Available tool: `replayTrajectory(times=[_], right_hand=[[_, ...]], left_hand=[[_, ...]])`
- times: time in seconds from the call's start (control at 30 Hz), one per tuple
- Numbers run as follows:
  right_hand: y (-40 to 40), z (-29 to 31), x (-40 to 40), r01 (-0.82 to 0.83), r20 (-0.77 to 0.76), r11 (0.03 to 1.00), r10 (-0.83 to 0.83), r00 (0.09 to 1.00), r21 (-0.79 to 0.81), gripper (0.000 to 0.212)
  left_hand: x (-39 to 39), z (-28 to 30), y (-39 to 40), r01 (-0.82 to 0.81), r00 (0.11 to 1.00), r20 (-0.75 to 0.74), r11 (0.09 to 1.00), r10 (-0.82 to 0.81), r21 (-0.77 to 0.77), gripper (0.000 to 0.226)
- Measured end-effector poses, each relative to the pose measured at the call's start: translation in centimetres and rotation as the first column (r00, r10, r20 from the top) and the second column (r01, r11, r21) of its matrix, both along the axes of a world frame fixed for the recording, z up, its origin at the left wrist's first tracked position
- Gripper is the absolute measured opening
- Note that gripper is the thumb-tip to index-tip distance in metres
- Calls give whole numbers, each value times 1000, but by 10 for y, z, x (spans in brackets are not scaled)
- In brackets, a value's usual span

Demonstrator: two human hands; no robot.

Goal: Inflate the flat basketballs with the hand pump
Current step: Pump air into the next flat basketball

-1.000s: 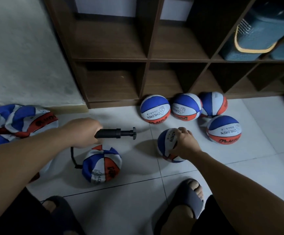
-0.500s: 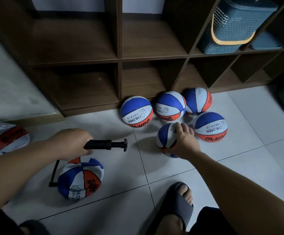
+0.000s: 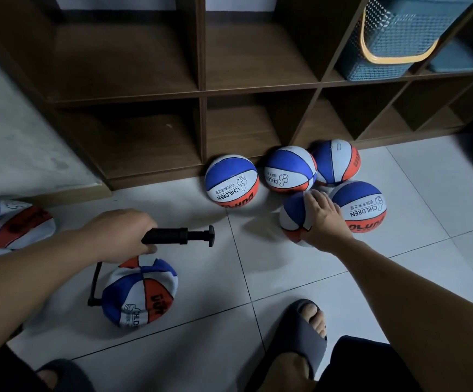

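Balls: we have our right hand [image 3: 324, 219] spread flat on a full ball [image 3: 293, 217], setting it beside four round ones by the shelf [image 3: 201, 91]. Our left hand [image 3: 122, 236] has its grip wrapped round the pump [image 3: 178, 235], whose hose [image 3: 94, 287] runs to the flat ball [image 3: 140, 295] on the floor. Next, we judge, the right hand must take the plunger handle.

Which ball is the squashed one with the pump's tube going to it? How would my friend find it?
Start at the big brown shelf unit, then come down across the white floor tiles to the left hand gripping the black hand pump. The flat basketball lies just below that hand, with the pump's black hose at its left side. Unlike the round balls near the shelf, it is caved in and wrinkled.
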State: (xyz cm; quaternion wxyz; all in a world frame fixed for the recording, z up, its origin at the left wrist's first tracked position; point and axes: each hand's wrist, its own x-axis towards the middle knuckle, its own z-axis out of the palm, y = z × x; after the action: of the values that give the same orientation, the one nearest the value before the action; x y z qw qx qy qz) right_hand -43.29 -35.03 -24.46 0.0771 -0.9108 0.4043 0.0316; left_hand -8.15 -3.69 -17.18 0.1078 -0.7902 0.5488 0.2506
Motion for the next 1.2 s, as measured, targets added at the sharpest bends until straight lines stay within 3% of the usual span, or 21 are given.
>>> replayTrajectory(times=[0.07, 0.17, 0.27, 0.33, 0.4, 0.5, 0.6, 0.67, 0.73, 0.83, 0.9, 1.03, 1.2], right_hand=[[1, 6, 0, 0, -25, 1000, 0, 1000, 10, 115], [8, 18, 10, 26, 21, 1000, -25, 999, -13, 98], [36, 31, 38, -6, 247, 999, -5, 969, 43, 61], [71, 48, 64, -29, 386, 973, -64, 920, 229, 34], [109, 62, 92, -32, 425, 880, -196, 884, 473, 29], [164, 77, 127, -89, 384, 665, -312, 869, 741, 41], [203, 82, 148, -133, 348, 439, -457, 818, 888, 43], [222, 86, 159, -175, 353, 359, -524, 775, 917, 47], [238, 89, 173, -177, 383, 395, -536, 753, 901, 47], [257, 85, 190, -71, 398, 610, -419, 816, 789, 46], [261, 78, 193, -48, 380, 670, -359, 853, 740, 41], [233, 70, 183, 50, 307, 644, -430, 849, 763, 33], [216, 72, 173, 44, 302, 609, -453, 839, 792, 29]], left_hand=[[0, 3, 2, -2, 1000, 1, 1000, 2, 6, 28], [1, 7, 6, -14, 1000, 19, 1000, 14, -2, 27], [3, 13, 9, -41, 999, 9, 999, 41, -11, 24], [3, 17, 12, -56, 998, -1, 998, 56, -4, 24], [3, 20, 16, -76, 997, -9, 997, 76, 1, 24], [3, 25, 26, -106, 994, -16, 994, 106, -26, 21], [6, 32, 44, -122, 992, -2, 992, 122, -37, 20], [8, 35, 58, -137, 991, -11, 990, 137, -31, 22], [8, 35, 73, -160, 987, -33, 986, 159, -46, 22], [4, 32, 92, -214, 974, -94, 974, 207, -77, 23], [3, 28, 106, -244, 965, -118, 967, 234, -77, 26], [14, 21, 143, -263, 964, -73, 962, 257, -74, 26], [17, 18, 158, -245, 970, -27, 961, 243, -127, 32]])
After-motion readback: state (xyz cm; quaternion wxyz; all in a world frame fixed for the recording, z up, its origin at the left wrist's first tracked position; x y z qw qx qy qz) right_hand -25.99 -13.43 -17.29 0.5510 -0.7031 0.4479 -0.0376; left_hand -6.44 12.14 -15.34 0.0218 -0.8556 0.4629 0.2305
